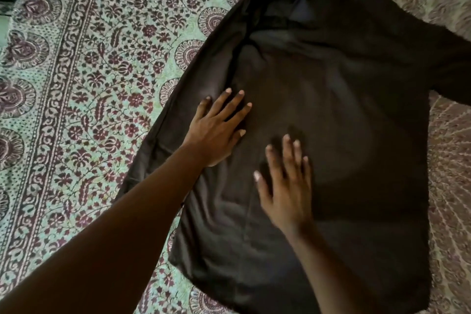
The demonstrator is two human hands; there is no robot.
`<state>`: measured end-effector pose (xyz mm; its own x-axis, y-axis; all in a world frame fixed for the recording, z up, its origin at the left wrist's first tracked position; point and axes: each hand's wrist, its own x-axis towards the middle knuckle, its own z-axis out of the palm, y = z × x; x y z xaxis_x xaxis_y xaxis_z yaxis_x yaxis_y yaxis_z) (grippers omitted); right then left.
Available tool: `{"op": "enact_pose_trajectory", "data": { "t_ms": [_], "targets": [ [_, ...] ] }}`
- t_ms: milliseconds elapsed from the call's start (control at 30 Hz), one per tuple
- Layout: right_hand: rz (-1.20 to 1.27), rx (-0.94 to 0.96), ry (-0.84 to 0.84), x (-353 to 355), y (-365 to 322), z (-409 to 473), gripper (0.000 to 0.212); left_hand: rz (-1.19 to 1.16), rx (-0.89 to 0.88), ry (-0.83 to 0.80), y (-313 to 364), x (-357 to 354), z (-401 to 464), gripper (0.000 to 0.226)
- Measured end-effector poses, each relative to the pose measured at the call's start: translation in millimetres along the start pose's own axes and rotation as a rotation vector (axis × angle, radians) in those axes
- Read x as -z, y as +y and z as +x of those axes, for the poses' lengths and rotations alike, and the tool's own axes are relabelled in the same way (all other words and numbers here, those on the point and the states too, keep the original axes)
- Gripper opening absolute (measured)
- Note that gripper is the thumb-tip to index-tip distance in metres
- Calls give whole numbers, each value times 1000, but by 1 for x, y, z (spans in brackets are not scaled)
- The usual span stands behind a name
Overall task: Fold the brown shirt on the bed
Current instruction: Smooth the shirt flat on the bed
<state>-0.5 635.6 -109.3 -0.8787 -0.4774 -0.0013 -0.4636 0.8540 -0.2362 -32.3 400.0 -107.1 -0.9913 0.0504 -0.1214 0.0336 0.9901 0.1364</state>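
The shirt point(344, 109) lies spread flat on the bed point(89, 84), its long axis running from the hem at the near edge of view up to the collar at the far end, tilted a little to the right. Both hands press on it with fingers straight and spread (gripping nothing): the left hand point(219, 127) near the left side seam, the right hand point(286, 186) just beside it toward the middle.

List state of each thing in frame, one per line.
shirt: spread flat on the bed, left side folded inward, right sleeve still out, wrinkled
left hand: open, fingers straight, pressing on the shirt's folded left side
right hand: open, flat on the shirt's middle
bedsheet: patterned, spread under the shirt
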Motion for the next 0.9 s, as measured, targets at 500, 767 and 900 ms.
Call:
{"op": "enact_pose_trajectory", "data": {
  "t_ms": [500,767,900],
  "targets": [
    [-16,3,-26,4,43,82,64,17,73,73,9,20,91,55],
    [-86,-268,-147,13,99,131,72,-45,14,-46,29,8,139,67],
    [-57,-447,-119,26,110,84,71,-64,97,-42,49,12,139,69]
  ]
}}
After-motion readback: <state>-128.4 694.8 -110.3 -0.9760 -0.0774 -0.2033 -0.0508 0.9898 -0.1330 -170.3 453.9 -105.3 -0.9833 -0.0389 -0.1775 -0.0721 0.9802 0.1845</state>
